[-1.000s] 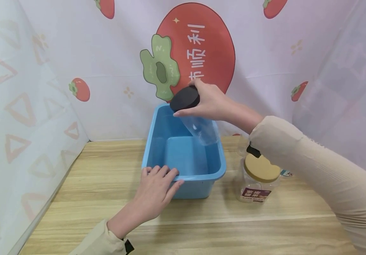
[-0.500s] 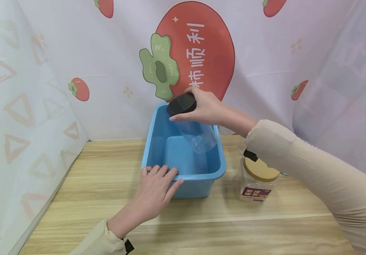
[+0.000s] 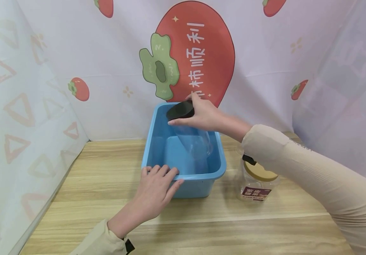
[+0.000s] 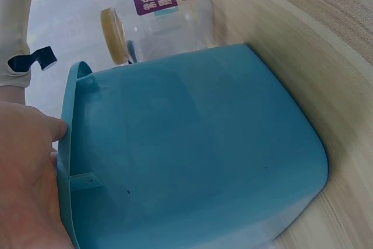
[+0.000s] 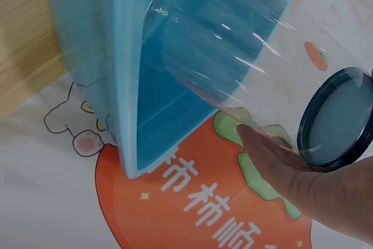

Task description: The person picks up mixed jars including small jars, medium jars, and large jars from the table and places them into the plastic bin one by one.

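Note:
A clear plastic jar [image 5: 233, 51] with a black lid [image 3: 180, 110] is tilted inside the blue plastic tub [image 3: 183, 176], its lower end pointing down and right. My right hand [image 3: 203, 115] grips it around the lid, thumb on the near side and fingers on the far side. At the tub's near left corner, my left hand [image 3: 153, 193] holds the rim, fingertips hooked over the inside. The left wrist view has the tub's outer wall [image 4: 192, 150] with my left hand [image 4: 26, 173] at its rim.
Right of the tub stands a clear jar with a yellow lid [image 3: 261, 171] and a purple label [image 3: 255, 193], partly under my right sleeve. Another clear container shows faintly behind it. A printed cloth [image 3: 116, 117] hangs at the back of the wooden table [image 3: 106, 159].
My right hand has lowered the black-lidded jar deeper into the tub, drifting slightly left. My left hand stays on the rim, and the tub has not moved.

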Tool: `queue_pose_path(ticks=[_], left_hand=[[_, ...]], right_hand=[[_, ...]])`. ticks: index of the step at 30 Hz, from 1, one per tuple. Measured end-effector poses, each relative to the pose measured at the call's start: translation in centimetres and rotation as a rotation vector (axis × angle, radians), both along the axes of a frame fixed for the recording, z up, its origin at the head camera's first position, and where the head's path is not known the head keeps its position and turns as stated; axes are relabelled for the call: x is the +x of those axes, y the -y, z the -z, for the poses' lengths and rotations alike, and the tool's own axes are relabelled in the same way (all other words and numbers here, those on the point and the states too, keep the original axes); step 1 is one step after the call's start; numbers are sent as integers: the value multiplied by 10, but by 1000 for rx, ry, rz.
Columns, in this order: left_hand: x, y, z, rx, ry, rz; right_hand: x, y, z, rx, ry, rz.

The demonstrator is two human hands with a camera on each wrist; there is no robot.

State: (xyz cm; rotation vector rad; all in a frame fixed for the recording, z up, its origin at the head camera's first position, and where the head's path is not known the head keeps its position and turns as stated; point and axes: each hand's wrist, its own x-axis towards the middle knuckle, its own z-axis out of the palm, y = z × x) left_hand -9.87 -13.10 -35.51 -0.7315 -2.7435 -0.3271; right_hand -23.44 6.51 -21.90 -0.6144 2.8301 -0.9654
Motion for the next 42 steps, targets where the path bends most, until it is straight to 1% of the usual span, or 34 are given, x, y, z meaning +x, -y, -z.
queue_pose_path(ticks=[9,14,19,24,33,36,42], left_hand=[[0,1,0,-9,-2,-3],[0,0,-1,-11,5,-6],[1,0,0,-7,9,-5],[0,0,1,-9,-6,-2],[0,1,2,-1,-29,8],[0,1,2,3,-33,12],[0,1,2,5,-31,12]], right_hand=[[-4,-1,10,9,23,14],[-4,-1,14,32,36,12],[-3,-1,17,68,11,0],[-4,-5,19,85,-7,-6],[-4,-26,18,78,-33,28],[-1,-37,17,46,-44,22],[9,-60,15,33,-93,6]])
